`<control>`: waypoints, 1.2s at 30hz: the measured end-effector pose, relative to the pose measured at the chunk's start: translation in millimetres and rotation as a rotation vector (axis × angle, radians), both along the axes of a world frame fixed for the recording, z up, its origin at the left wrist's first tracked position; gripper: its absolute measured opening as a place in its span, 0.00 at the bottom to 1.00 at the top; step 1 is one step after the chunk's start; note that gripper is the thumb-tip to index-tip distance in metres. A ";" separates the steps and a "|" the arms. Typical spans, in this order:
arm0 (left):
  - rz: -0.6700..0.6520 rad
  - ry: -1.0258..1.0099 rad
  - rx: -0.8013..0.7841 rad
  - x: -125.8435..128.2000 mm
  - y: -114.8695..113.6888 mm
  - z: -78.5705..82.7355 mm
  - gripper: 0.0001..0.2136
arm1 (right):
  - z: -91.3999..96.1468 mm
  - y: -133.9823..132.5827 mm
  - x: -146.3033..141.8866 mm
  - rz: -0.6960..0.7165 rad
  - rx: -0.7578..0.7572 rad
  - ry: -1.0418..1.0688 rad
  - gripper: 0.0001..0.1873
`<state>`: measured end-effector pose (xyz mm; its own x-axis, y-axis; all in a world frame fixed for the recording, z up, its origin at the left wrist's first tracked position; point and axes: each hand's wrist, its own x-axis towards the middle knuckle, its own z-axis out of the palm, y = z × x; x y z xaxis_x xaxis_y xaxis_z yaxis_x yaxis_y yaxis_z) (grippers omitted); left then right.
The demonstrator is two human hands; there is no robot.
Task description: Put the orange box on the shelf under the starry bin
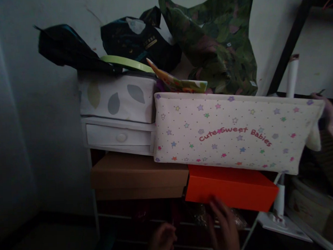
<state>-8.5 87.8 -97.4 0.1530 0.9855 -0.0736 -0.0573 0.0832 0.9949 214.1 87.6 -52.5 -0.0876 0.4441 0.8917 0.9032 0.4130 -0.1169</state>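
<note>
My right hand reaches up from the bottom edge with its fingers stretched out. The fingertips are at the lower front edge of an orange box. My left hand is low in the dark beside it, under a brown cardboard box. It looks rounded, and its fingers are too dim to make out. A long white fabric box printed with stars and "Cute Sweet Babies" rests on top of the orange box.
A white leaf-print box sits on a small white drawer unit. Dark bags, a green lid and a camouflage bag are piled on top. What looks like another person's hand is at the right edge. Shelves stand at right.
</note>
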 end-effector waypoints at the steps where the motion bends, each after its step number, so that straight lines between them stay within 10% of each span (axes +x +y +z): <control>1: 0.024 0.024 0.024 -3.6 4.4 -0.8 0.18 | -13.9 2.0 -9.8 0.120 -0.091 -0.078 0.30; 6: 0.143 0.166 0.132 -16.0 27.4 -14.2 0.07 | -71.9 25.9 -56.4 0.201 -0.563 0.020 0.40; 12: 0.134 0.148 0.051 -3.9 34.5 -50.8 0.13 | -100.0 46.8 -76.7 0.112 -0.728 0.160 0.41; 36: -0.078 -0.217 0.416 -7.0 29.5 -34.8 0.29 | -100.3 46.1 -94.9 0.217 -0.462 0.624 0.27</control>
<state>-15.5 117.3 -132.2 0.1964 0.9094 0.3667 -0.2765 -0.3074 0.9105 119.1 133.7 -152.7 0.2393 0.8100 0.5354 0.5204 0.3586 -0.7750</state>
